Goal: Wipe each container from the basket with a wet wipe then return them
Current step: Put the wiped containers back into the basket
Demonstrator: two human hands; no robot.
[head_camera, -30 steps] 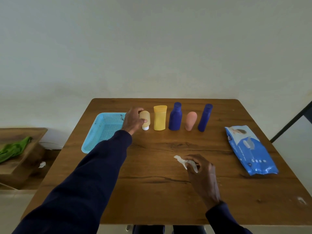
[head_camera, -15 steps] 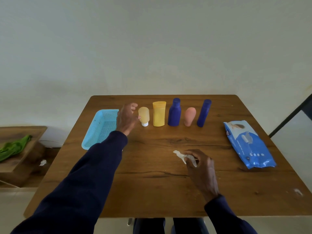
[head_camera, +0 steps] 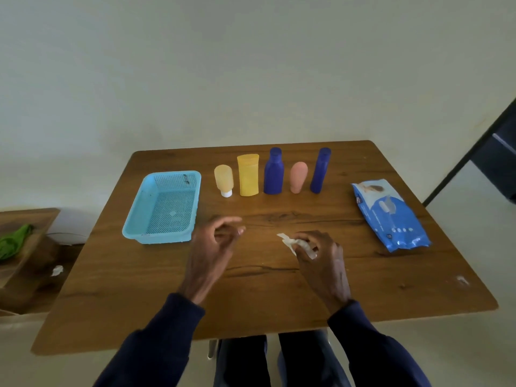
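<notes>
Several containers stand in a row at the back of the table: a pale orange bottle [head_camera: 223, 179] on its white cap, a yellow tube [head_camera: 248, 174], a squat blue bottle [head_camera: 273, 172], a pink bottle [head_camera: 298, 177] and a slim blue bottle [head_camera: 320, 170]. To their left lies the light blue basket [head_camera: 139, 224], holding no container. My left hand [head_camera: 212, 252] hovers mid-table with fingers apart and nothing in it. My right hand [head_camera: 324, 258] pinches a crumpled white wet wipe [head_camera: 293, 243] on the tabletop.
A blue pack of wet wipes [head_camera: 389, 216] lies at the right side of the wooden table [head_camera: 265, 303]. A low wooden shelf with a green cloth [head_camera: 14, 240] stands on the floor to the left. My legs show under the near edge.
My left hand let go of the pale orange bottle, which now stands in the row, and drew back toward me to mid-table. My right hand stayed on the wipe.
</notes>
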